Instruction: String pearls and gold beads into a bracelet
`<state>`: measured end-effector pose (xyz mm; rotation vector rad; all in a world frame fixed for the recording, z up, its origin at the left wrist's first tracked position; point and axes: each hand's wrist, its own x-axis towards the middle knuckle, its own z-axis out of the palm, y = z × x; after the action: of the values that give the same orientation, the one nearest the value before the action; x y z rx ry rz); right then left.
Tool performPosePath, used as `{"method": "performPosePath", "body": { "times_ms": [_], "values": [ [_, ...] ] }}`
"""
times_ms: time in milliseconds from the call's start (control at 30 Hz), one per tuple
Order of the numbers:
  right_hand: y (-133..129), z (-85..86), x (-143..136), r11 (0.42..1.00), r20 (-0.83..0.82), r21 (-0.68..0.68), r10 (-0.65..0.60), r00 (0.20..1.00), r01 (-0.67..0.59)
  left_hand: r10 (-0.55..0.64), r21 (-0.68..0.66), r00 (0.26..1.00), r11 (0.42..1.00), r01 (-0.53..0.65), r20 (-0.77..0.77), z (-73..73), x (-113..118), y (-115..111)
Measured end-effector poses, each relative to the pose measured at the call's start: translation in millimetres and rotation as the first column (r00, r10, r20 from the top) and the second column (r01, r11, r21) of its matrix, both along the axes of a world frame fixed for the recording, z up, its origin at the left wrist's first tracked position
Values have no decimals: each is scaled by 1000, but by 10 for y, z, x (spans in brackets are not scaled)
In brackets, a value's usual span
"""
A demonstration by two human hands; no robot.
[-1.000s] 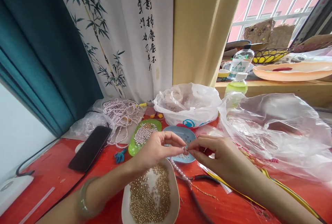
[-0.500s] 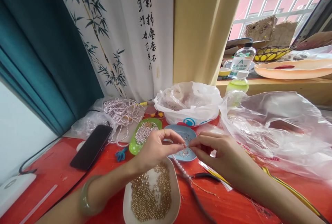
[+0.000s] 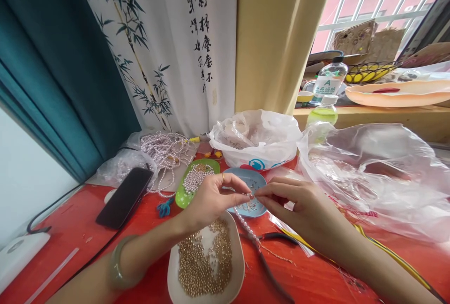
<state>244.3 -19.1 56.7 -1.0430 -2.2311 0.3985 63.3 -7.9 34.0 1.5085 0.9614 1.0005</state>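
My left hand [image 3: 218, 196] pinches thumb and forefinger together on the upper end of a strand of small pale pearl beads [image 3: 247, 229], which hangs down toward the table. Fingertip to fingertip with it, my right hand [image 3: 293, 198] is closed in a pinch too; whatever lies between those fingers is too small to make out. Behind both hands is a blue plate [image 3: 260, 183] with small metal pins. A white tray [image 3: 240, 266] of gold beads lies below my left hand. Past that wrist, a green dish [image 3: 181, 199] holds pearl beads.
Pliers with black and yellow handles [image 3: 277, 237] lie under my right hand. Plastic bags [image 3: 369, 154] fill the right side, and a white bag [image 3: 258, 151] stands at the back. A phone [image 3: 124, 198] and bead strings [image 3: 165, 149] are on the left.
My right fingertips have moved slightly left, closing the small gap to my left fingertips. Both hands stay pinched, and the things on the table lie as before.
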Motion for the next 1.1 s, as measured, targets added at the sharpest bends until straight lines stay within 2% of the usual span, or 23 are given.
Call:
{"method": "performPosePath", "body": {
  "times_ms": [200,367,500,733,933,1100],
  "values": [
    [-7,21,-35,999,14,20,-45,999,44,44,59,999,997,-43,-17,4,8,-27],
    [-9,-4,-44,998,-8,-21,-53,999,53,83,71,997,994,-83,5,-7,22,-41],
    [5,-29,-48,999,-26,-6,-43,999,42,64,145,998,987,-62,-12,-22,25,-45],
    [14,-67,-40,999,-54,38,-12,998,14,53,297,998,954,-42,-26,-25,20,-54],
    [13,-77,-43,999,-76,40,-18,997,21,133,355,990,929,-105,-56,-43,27,-80],
    [7,-66,-53,998,-69,55,-14,998,18,137,413,988,906,-95,-73,-40,32,-78]
  ]
}}
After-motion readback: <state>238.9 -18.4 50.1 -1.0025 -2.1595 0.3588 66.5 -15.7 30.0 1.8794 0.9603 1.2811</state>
